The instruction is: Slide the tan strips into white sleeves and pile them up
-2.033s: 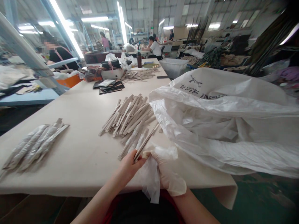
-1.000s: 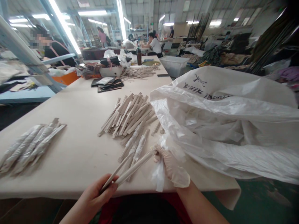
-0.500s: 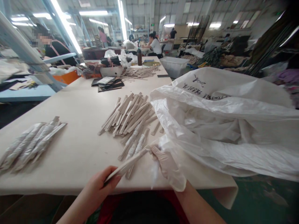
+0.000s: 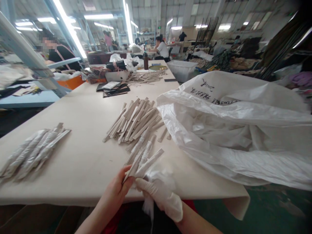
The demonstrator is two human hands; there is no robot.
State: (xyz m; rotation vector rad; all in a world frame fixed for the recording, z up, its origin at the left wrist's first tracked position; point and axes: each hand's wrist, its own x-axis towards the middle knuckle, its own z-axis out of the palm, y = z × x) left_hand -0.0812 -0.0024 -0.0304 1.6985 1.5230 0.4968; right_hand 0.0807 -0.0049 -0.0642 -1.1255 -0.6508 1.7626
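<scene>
My bare left hand (image 4: 117, 187) is closed around a flat beige strip (image 4: 151, 161) at the table's near edge; its far end points away to the right. My right hand (image 4: 162, 196), in a pale thin glove, is closed beside the left fingers, with a thin clear plastic film (image 4: 162, 175) bunched around it and hanging below. Its fingertips are partly hidden. Just beyond my hands lie film-wrapped strips (image 4: 147, 148). A loose pile of similar beige strips (image 4: 136, 120) sits behind them on the cloth-covered table (image 4: 85, 156).
Several wrapped bundles (image 4: 36, 151) lie at the left. A large white plastic sack (image 4: 234, 143) covers the table's right side. Black flat pieces (image 4: 113, 89), a dark bottle (image 4: 145, 60) and a white bin (image 4: 181, 70) are farther back. A person (image 4: 60, 53) is at the far left.
My right hand has moved down and left, from the strip's far end to beside my left hand. My left hand has shifted slightly right, and the film now hangs lower.
</scene>
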